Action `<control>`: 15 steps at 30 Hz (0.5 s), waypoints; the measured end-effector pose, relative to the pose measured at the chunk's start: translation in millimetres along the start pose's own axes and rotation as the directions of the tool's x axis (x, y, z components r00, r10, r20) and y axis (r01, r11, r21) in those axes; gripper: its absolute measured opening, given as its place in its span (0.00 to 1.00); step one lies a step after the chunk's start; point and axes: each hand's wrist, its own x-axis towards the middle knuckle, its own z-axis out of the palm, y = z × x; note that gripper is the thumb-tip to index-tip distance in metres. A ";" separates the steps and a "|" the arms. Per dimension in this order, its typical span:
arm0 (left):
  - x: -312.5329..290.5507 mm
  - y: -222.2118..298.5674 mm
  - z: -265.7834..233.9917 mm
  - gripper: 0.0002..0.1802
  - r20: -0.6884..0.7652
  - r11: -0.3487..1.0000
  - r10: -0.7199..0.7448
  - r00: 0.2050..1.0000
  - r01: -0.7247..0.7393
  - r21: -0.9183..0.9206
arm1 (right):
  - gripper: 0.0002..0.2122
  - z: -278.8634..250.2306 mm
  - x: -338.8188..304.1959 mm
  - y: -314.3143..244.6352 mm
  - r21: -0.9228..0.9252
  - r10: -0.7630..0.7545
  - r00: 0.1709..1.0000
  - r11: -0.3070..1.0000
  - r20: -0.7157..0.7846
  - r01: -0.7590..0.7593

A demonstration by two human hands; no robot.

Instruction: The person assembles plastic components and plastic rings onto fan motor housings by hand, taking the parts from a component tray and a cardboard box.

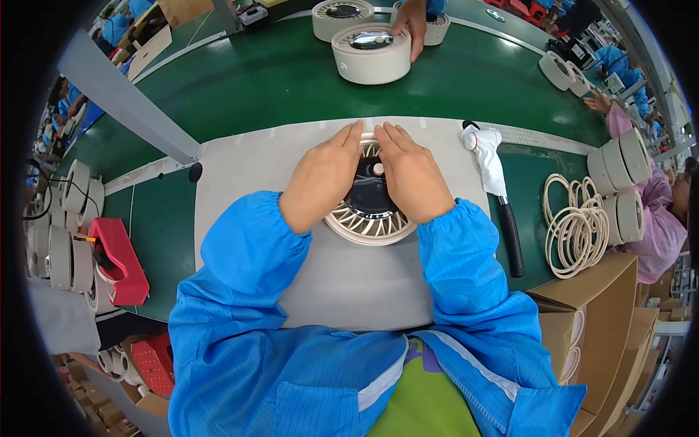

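Note:
A round cream-coloured housing with radial slats (369,231) and a glossy black panel (370,195) in its centre lies on a grey mat (342,291) in front of me. The panel carries a small pale knob (378,168). My left hand (325,175) rests over the housing's left side, fingers stretched forward. On the opposite side lies my right hand (413,175), its fingers likewise straight. The fingertips of both hands lie at the far rim, almost meeting, and cover much of the slats. Neither hand is wrapped round anything.
A hammer with a white-wrapped head (486,160) lies right of the mat, beside stacked cream rings (575,226) and an open cardboard box (590,291). A red holder (120,262) stands left. Across the green conveyor (277,80), another person's hand (413,29) touches a round white unit (371,62).

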 end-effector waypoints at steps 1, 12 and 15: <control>-0.5 -1.1 2.6 0.14 -0.088 0.991 0.097 0.991 -0.105 -0.084 | 0.16 -1.4 0.4 -1.0 0.001 0.005 1.000 1.000 0.006 -0.005; -12.3 3.1 1.7 0.26 0.076 0.853 -0.170 0.983 0.185 -0.489 | 0.24 -3.3 5.6 14.7 0.357 -0.049 0.997 0.932 -0.060 0.067; -24.0 8.0 -10.3 0.28 0.040 0.817 -0.230 0.972 0.215 -0.535 | 0.22 -7.4 10.0 31.1 0.527 0.093 0.964 0.848 -0.251 0.055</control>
